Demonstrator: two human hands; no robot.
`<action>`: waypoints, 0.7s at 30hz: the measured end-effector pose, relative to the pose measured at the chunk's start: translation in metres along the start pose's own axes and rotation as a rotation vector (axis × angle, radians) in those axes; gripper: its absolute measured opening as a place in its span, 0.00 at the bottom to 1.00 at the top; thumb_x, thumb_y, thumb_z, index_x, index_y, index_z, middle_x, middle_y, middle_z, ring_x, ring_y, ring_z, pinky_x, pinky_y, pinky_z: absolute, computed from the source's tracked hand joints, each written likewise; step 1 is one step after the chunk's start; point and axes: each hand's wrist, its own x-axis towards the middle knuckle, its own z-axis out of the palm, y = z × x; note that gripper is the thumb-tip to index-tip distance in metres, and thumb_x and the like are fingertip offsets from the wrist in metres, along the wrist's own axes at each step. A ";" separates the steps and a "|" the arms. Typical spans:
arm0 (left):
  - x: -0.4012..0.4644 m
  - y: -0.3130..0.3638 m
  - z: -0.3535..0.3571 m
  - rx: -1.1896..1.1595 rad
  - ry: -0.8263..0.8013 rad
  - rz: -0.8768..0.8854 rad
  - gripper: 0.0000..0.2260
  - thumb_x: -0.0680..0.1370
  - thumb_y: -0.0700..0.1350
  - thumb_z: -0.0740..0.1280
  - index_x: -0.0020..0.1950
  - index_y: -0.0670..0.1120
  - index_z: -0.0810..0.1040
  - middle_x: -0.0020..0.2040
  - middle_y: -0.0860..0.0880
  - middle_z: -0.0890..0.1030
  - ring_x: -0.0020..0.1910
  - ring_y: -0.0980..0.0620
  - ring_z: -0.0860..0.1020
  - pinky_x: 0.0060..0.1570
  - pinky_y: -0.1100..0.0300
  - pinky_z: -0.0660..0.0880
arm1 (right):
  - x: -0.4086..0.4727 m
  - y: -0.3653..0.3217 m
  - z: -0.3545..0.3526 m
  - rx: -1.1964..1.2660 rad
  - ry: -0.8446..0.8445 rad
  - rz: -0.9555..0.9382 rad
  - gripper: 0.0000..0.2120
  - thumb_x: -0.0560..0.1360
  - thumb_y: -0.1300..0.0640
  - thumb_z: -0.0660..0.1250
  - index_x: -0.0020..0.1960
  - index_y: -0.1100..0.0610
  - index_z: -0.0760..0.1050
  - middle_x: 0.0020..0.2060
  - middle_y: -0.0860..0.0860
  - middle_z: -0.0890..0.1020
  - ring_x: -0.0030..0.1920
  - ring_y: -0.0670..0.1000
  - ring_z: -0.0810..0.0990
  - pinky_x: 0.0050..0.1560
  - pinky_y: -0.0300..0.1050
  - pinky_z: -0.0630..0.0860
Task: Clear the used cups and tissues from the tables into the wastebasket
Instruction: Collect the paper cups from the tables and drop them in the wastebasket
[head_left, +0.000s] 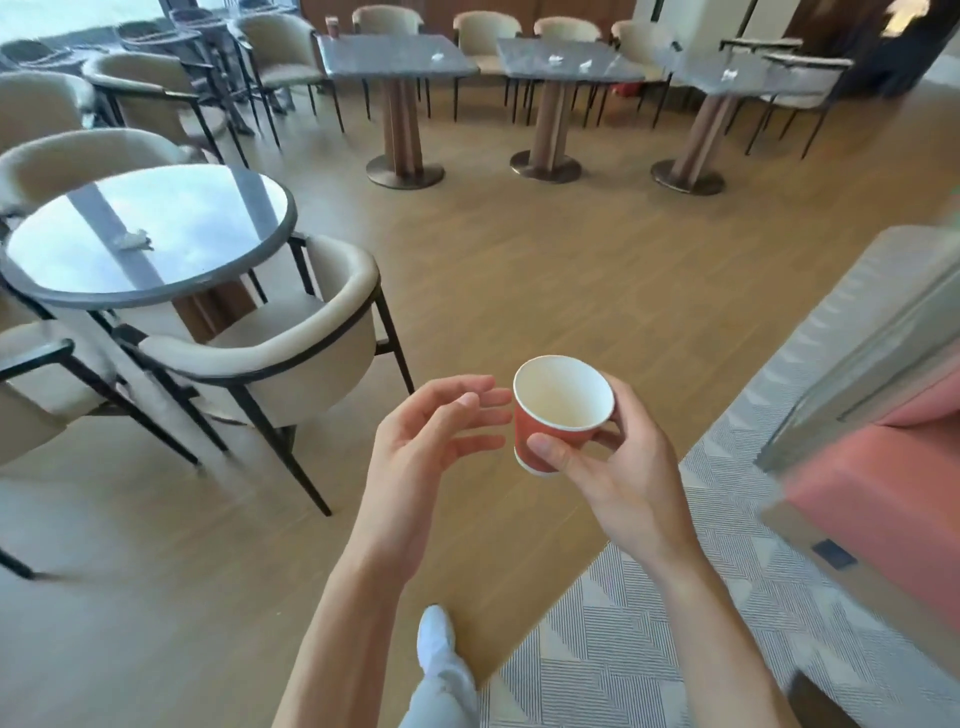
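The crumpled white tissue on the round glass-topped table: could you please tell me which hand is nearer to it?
Left. The open left hand is below and right of the crumpled white tissue; the right hand, holding the red paper cup, is further right.

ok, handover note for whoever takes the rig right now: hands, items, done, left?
Right hand: grip on the red paper cup with white inside, upright, looks empty.
Left hand: open beside the cup, holding nothing.
Crumpled white tissue lies on the round glass-topped table.
More tissues on the three far square grey tables; a dark cup on the leftmost.
Wastebasket not in view.
Left: bin this cup, clear the rest.
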 end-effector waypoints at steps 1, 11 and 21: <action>0.023 0.003 0.000 -0.010 -0.011 -0.008 0.14 0.77 0.45 0.64 0.58 0.40 0.82 0.54 0.41 0.86 0.56 0.41 0.84 0.55 0.47 0.79 | 0.021 0.000 0.005 -0.003 0.000 -0.002 0.31 0.64 0.44 0.80 0.65 0.46 0.76 0.54 0.38 0.84 0.53 0.43 0.83 0.56 0.43 0.80; 0.258 0.034 -0.015 -0.044 -0.063 -0.001 0.14 0.78 0.45 0.63 0.58 0.40 0.82 0.55 0.41 0.86 0.56 0.41 0.84 0.54 0.50 0.80 | 0.247 -0.001 0.053 0.008 0.037 -0.010 0.30 0.64 0.44 0.79 0.64 0.44 0.75 0.55 0.38 0.83 0.55 0.44 0.83 0.55 0.40 0.79; 0.467 0.011 -0.009 0.021 0.028 -0.024 0.14 0.77 0.45 0.64 0.56 0.41 0.83 0.54 0.42 0.86 0.56 0.42 0.84 0.55 0.47 0.79 | 0.456 0.063 0.068 0.084 0.050 0.027 0.30 0.64 0.44 0.80 0.64 0.46 0.76 0.54 0.39 0.84 0.55 0.46 0.83 0.59 0.51 0.80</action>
